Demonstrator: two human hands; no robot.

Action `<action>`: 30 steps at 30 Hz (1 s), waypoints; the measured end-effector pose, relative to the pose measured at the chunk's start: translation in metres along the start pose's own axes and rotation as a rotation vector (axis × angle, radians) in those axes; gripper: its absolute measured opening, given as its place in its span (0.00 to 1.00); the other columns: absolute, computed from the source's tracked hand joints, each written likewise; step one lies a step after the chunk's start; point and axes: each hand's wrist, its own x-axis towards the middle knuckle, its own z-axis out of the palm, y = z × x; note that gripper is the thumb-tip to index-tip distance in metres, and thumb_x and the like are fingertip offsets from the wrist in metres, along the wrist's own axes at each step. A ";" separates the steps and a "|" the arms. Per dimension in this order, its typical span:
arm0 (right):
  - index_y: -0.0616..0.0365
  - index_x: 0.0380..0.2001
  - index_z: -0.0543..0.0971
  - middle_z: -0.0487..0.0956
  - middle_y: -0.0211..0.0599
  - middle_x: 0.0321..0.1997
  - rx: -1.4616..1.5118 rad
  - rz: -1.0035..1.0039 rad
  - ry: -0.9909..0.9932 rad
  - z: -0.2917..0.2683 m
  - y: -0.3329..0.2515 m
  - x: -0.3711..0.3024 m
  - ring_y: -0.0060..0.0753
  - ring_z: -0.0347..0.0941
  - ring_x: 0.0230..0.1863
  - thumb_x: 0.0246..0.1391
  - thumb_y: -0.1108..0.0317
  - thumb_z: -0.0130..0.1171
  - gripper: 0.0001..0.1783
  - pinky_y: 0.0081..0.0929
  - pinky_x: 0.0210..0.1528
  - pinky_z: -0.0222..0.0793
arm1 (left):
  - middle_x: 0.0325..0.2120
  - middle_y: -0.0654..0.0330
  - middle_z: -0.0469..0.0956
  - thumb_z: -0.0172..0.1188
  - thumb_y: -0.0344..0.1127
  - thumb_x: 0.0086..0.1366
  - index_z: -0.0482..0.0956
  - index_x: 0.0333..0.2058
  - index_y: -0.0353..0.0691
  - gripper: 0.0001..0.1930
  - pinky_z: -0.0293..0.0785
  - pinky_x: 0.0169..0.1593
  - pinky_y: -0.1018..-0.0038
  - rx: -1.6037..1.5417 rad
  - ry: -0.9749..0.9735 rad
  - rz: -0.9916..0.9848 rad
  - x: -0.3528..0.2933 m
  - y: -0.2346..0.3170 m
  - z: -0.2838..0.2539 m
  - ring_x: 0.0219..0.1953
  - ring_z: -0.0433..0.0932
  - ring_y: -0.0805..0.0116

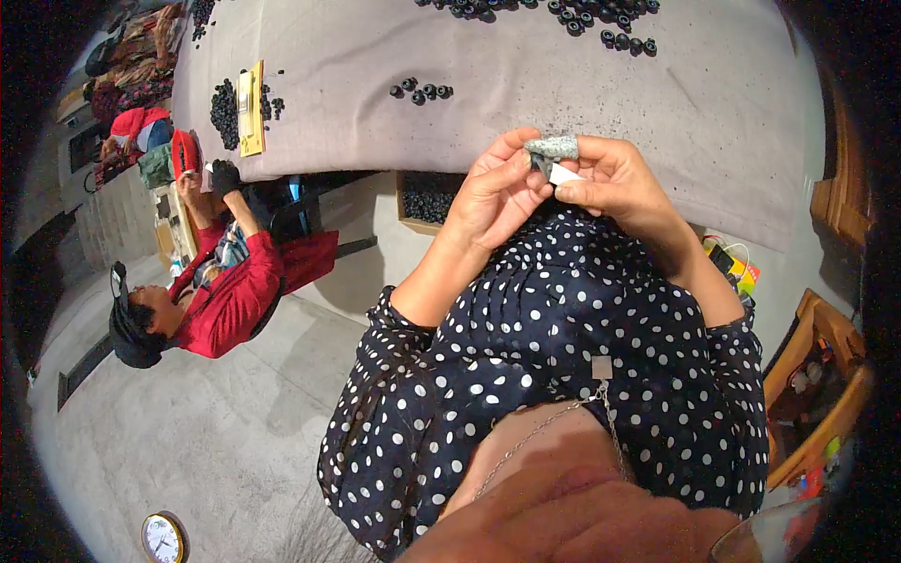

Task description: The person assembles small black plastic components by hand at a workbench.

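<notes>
Near the table's front edge, my left hand (495, 195) pinches a small black part (540, 162) between thumb and fingers. It looks like one of the black rubber pieces on the table, but the fingers hide much of it. My right hand (619, 176) is closed on a small flat white tool (563, 174), its end against the black part. A speckled grey-green wrap (554, 146) covers the tip of my right index finger. Several round black pieces (419, 91) with holes lie on the cloth beyond my hands.
A grey cloth (328, 94) covers the table, with black crumbs scattered on it. More black pieces (601, 17) are heaped at the back. A yellow strip (251, 108) lies at left, and a box (413, 223) sits below the edge. A person in red (230, 300) works at left.
</notes>
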 end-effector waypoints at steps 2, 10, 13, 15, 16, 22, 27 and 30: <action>0.63 0.46 0.74 0.79 0.29 0.36 0.010 -0.031 0.023 0.002 0.001 0.001 0.06 0.67 0.28 0.51 0.68 0.60 0.19 0.06 0.24 0.56 | 0.31 0.61 0.74 0.56 0.28 0.60 0.71 0.46 0.39 0.15 0.74 0.39 0.74 0.017 -0.018 0.002 0.001 -0.001 0.000 0.31 0.73 0.73; 0.60 0.46 0.74 0.77 0.23 0.31 -0.032 -0.025 0.044 -0.007 0.014 0.004 0.05 0.63 0.22 0.50 0.67 0.60 0.19 0.06 0.19 0.53 | 0.29 0.62 0.73 0.57 0.29 0.60 0.69 0.49 0.39 0.18 0.73 0.39 0.75 -0.014 0.051 -0.012 0.000 -0.005 0.002 0.31 0.72 0.73; 0.59 0.48 0.72 0.76 0.21 0.30 -0.055 -0.033 0.041 -0.005 0.012 0.004 0.05 0.64 0.23 0.50 0.66 0.61 0.22 0.06 0.20 0.54 | 0.29 0.62 0.73 0.57 0.30 0.60 0.69 0.50 0.39 0.18 0.73 0.39 0.74 0.015 0.079 0.004 0.001 -0.004 0.004 0.30 0.72 0.73; 0.59 0.49 0.72 0.75 0.21 0.29 -0.054 -0.038 0.029 -0.004 0.012 0.003 0.06 0.65 0.24 0.49 0.65 0.61 0.23 0.06 0.21 0.55 | 0.28 0.63 0.73 0.57 0.30 0.60 0.69 0.50 0.39 0.18 0.73 0.39 0.74 0.050 0.110 0.014 0.000 -0.003 0.005 0.30 0.72 0.73; 0.59 0.49 0.71 0.75 0.21 0.30 -0.048 -0.036 0.016 -0.004 0.011 0.002 0.06 0.65 0.24 0.49 0.65 0.61 0.23 0.06 0.21 0.55 | 0.28 0.63 0.73 0.57 0.30 0.60 0.69 0.50 0.39 0.19 0.73 0.38 0.74 0.046 0.081 0.012 0.000 -0.002 0.004 0.30 0.72 0.74; 0.58 0.47 0.72 0.75 0.20 0.28 -0.034 -0.013 -0.002 -0.006 0.011 0.001 0.05 0.63 0.22 0.48 0.65 0.62 0.22 0.06 0.20 0.54 | 0.28 0.63 0.73 0.58 0.30 0.59 0.69 0.50 0.40 0.19 0.73 0.37 0.74 0.047 0.040 0.005 -0.001 -0.002 0.004 0.30 0.72 0.74; 0.57 0.45 0.74 0.75 0.19 0.26 -0.035 0.004 -0.008 -0.008 0.012 0.001 0.05 0.61 0.19 0.47 0.65 0.62 0.20 0.05 0.18 0.52 | 0.32 0.62 0.74 0.59 0.30 0.59 0.69 0.50 0.40 0.19 0.73 0.38 0.75 0.053 0.081 -0.003 -0.003 -0.002 0.010 0.30 0.72 0.74; 0.57 0.44 0.75 0.74 0.19 0.26 -0.020 -0.012 0.002 -0.007 0.012 0.002 0.05 0.60 0.18 0.47 0.66 0.63 0.19 0.05 0.17 0.51 | 0.34 0.61 0.75 0.59 0.30 0.59 0.69 0.50 0.40 0.19 0.74 0.37 0.75 0.043 0.048 -0.003 -0.002 -0.002 0.006 0.30 0.73 0.74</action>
